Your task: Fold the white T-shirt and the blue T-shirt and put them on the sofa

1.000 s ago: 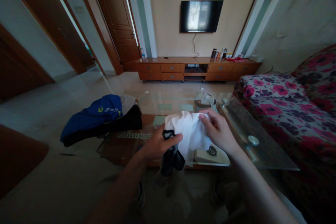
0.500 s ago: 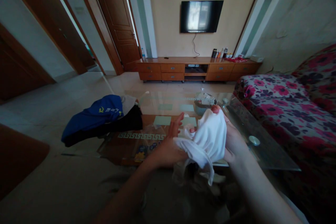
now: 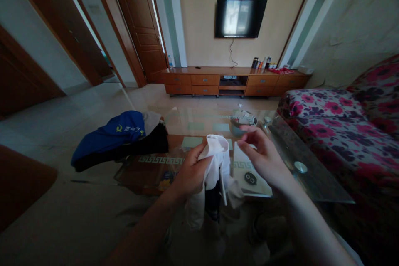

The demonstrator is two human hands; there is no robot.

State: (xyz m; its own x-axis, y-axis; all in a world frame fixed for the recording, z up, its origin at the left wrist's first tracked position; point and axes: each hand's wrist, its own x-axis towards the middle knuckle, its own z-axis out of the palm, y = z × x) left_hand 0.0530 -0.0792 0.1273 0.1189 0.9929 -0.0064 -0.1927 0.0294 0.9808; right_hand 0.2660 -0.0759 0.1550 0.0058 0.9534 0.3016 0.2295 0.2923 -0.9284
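My left hand (image 3: pixel 195 170) is closed round a bunched white garment (image 3: pixel 217 149), which hangs over the near edge of the glass table (image 3: pixel 321 183). Lower folds of cloth, white with a black part, dangle below the hand; which piece each fold belongs to I cannot tell. To the right, my right hand (image 3: pixel 263 153) is apart from the cloth, fingers curved and spread, with nothing in it. Beneath that hand lies a flat white item (image 3: pixel 260 189) bearing a small black round-eyed figure (image 3: pixel 250 178).
Blue and black clothing (image 3: pixel 124 131) lies across the table's left end. A bowl-like container (image 3: pixel 236 128) with crumpled stuff stands beyond my right hand. A flowered sofa (image 3: pixel 330 116) borders the right side. A low wooden cabinet (image 3: pixel 205 80) stands under a wall television (image 3: pixel 240 18).
The white garment has passed from my right hand into my left and moved left and down. My right hand has let go, uncovering the white item with the black figure.
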